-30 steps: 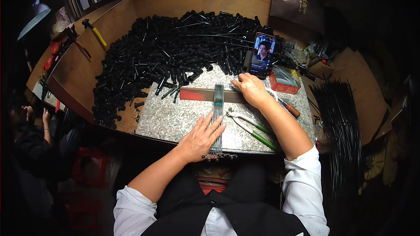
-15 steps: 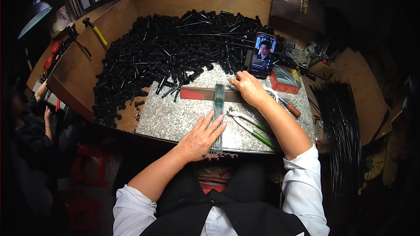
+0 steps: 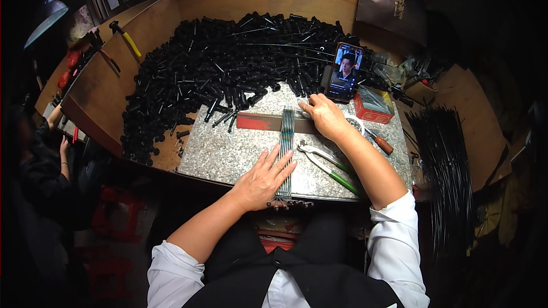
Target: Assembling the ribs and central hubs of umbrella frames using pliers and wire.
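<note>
The left hand (image 3: 264, 182) lies flat, fingers extended, across a row of thin rods (image 3: 287, 131) — seemingly to keep them side by side — with their knobbed ends past the edge of the stone slab (image 3: 211, 159), just beside that palm. Ahead of its fingertips, the rods cross a bar (image 3: 257, 121), which probably props up their far ends. The right hand (image 3: 324, 115) bends its fingers down over the bar, just beside those far ends; whether it grips anything, I cannot tell. Pliers (image 3: 337, 178) with 2 green handles rest between the left hand and right forearm, likely for easy reach. Beyond the right hand, a phone (image 3: 346, 71) stands tilted, presumably for viewing; black parts (image 3: 228, 68) lie heaped beyond both hands.
</note>
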Available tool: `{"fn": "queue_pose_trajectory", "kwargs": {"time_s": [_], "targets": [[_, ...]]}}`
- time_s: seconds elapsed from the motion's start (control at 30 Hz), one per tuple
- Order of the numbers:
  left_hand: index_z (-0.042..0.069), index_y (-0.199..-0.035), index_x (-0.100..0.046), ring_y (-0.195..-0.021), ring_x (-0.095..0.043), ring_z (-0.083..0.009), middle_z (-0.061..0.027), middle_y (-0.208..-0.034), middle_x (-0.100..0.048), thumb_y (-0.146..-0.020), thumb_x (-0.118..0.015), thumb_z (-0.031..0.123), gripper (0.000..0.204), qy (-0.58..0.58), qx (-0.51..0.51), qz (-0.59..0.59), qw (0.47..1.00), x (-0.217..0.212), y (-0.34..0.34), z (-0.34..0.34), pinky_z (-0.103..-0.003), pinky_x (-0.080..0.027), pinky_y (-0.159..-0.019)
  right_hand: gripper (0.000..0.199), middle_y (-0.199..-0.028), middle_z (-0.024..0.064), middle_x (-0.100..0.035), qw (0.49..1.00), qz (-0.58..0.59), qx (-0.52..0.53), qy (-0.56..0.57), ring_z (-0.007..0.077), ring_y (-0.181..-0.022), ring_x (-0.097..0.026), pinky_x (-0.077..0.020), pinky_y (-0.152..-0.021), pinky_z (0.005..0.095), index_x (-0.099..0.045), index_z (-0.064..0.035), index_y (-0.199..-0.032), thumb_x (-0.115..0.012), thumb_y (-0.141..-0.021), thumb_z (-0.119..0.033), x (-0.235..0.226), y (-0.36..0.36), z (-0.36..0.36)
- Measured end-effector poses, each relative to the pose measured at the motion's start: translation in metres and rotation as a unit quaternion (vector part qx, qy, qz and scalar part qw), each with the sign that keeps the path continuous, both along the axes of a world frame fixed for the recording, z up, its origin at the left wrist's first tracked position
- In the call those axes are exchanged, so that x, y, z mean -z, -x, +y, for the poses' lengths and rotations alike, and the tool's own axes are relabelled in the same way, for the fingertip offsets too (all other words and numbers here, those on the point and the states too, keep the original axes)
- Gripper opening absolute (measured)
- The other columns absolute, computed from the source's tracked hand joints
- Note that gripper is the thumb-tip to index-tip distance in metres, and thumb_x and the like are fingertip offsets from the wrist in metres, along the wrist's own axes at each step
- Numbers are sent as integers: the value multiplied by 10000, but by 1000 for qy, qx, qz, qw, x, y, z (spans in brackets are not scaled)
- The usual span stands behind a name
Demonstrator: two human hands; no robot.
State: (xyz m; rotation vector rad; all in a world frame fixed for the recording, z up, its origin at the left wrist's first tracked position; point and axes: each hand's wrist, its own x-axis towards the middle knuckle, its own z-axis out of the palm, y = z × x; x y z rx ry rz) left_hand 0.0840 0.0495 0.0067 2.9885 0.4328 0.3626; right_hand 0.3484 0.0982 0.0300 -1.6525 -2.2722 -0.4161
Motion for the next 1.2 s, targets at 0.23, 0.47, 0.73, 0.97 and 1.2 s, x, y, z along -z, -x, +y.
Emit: {"fn": "queue_pose_trajectory", "kwargs": {"time_s": [0.23,0.47,0.73,0.97,1.2], "targets": [[-3,-1403,-316,-1362,-217,-433,-228,-1463,-261,-670,-757,391,941,-8,-1,6,1000,-1,1,0,-516,-254,-1089,308,-893,111,-543,1000,8,2,3,265,-901,-539,-475,-788,372,-663,-79,-1075,-506,-811,-90,0,-11,-6],[-6,-1406,-309,-1362,-220,-433,-228,-1465,-258,-655,-773,358,954,-4,0,9,1000,-2,0,-1,-516,-257,-1088,298,-882,109,-535,1000,6,6,1,265,-901,-536,-472,-787,371,-666,-75,-1057,-508,-804,-94,0,-14,-9],[-6,-1404,-314,-1362,-219,-435,-229,-1463,-263,-700,-735,314,881,10,0,1,1000,-3,0,-1,-517,-250,-1093,347,-905,99,-545,1000,-6,9,6,253,-896,-535,-472,-784,357,-659,-79,-1095,-506,-785,-54,-5,-8,-8],[-3,-1402,-320,-1362,-219,-436,-228,-1462,-267,-697,-738,320,881,-19,-4,3,1000,1,0,0,-518,-246,-1094,295,-906,112,-547,1000,6,4,11,266,-902,-545,-481,-776,378,-651,-68,-1058,-509,-800,-88,-2,-5,-5],[-1,-1407,-312,-1364,-216,-436,-227,-1462,-265,-692,-741,290,883,9,-1,4,1000,-3,0,-1,-517,-248,-1094,414,-939,119,-547,999,42,-17,19,285,-913,-549,-477,-814,372,-603,-73,-1164,-497,-773,13,2,-3,-1]]}}
